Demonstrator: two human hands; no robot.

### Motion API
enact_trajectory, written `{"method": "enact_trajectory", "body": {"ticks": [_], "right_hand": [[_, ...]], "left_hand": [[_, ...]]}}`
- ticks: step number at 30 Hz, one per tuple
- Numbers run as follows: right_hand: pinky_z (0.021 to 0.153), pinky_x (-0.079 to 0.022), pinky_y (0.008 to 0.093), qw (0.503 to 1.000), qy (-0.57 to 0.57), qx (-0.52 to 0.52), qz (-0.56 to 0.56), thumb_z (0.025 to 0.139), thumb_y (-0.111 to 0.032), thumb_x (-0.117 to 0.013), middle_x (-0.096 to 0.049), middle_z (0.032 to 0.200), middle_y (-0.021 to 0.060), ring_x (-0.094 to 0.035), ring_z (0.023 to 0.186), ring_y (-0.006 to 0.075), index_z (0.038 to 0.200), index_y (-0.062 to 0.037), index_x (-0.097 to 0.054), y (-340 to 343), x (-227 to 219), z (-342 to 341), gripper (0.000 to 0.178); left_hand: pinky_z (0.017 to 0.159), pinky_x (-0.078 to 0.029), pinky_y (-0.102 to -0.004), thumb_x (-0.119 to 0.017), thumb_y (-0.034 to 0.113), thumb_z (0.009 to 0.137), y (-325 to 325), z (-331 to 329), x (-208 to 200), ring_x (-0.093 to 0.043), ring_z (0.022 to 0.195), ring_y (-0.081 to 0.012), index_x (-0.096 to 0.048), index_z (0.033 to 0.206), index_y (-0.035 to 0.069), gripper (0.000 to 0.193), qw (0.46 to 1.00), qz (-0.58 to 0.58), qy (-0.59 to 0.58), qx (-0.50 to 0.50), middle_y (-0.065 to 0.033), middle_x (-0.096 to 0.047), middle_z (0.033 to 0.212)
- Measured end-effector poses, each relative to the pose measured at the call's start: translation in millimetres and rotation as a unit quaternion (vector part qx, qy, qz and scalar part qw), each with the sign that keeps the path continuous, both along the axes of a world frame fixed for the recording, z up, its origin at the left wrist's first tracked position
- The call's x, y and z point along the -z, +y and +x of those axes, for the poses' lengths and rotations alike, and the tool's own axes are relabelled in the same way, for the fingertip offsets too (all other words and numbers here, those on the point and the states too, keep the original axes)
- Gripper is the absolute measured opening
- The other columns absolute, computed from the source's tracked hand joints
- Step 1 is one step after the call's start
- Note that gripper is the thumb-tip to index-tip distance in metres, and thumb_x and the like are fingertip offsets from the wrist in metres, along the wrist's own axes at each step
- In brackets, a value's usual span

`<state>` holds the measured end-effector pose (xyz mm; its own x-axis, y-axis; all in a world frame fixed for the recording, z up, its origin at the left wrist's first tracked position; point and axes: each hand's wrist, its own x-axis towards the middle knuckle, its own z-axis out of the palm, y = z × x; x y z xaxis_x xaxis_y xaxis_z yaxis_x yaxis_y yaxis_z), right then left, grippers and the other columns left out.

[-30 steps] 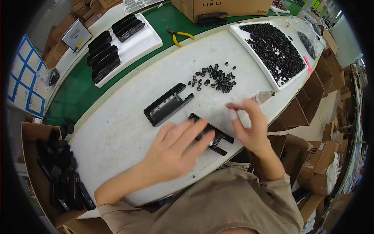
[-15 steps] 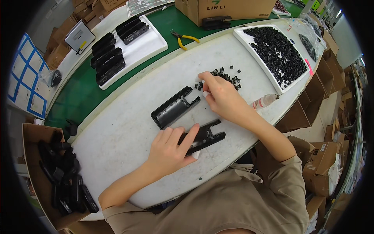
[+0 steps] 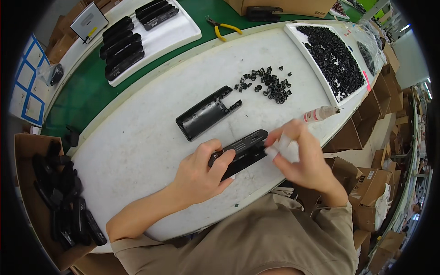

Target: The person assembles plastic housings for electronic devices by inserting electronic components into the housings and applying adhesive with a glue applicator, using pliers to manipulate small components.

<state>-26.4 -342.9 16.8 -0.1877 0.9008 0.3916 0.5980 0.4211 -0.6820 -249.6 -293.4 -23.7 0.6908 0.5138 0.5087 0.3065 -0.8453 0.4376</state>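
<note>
Over a flat white surface [image 3: 137, 151], L hand [image 3: 201, 173] clasped the L end of a long black plastic shell [image 3: 244, 147], tilted; R hand [image 3: 301, 159], pinched narrow, met the shell's R end, load unclear. Firm L support w/ light R pressure prob. suited best.

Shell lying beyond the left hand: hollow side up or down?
Hollow side up: the shell shows its inside and rim.
</note>
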Motion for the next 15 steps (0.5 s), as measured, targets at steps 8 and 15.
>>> {"method": "enact_trajectory", "body": {"ticks": [8, 15], "right_hand": [[0.051, -0.044, 0.0334, 0.985, -0.132, -0.031, 0.104, 0.060, 0.007, -0.061, -0.058, 0.082, 0.0094, -0.053, 0.060, 0.0244, 0.089, -0.0016, -0.046, -7.7, 16.5, -11.5, 0.034], [0.051, -0.047, 0.0321, 0.984, -0.150, -0.095, -0.016, 0.062, 0.004, -0.061, -0.061, 0.086, 0.0110, -0.059, 0.062, 0.0230, 0.090, -0.0033, -0.049, -18.5, 0.1, -4.6, 0.031]], "left_hand": [[0.047, -0.046, -0.0278, -0.077, 0.012, 0.052, 2.4, 1.8, -2.7, -0.055, 0.067, -0.0198, -0.052, 0.108, 0.004, 0.062, 1.000, 0.017, 0.010, 0.024, -0.0132, -0.047, 0.100], [0.044, -0.041, -0.0282, -0.078, 0.014, 0.051, 1.2, -1.4, -2.9, -0.052, 0.059, -0.0181, -0.053, 0.109, 0.006, 0.064, 0.998, 0.005, 0.052, 0.017, -0.0081, -0.045, 0.085]]}}
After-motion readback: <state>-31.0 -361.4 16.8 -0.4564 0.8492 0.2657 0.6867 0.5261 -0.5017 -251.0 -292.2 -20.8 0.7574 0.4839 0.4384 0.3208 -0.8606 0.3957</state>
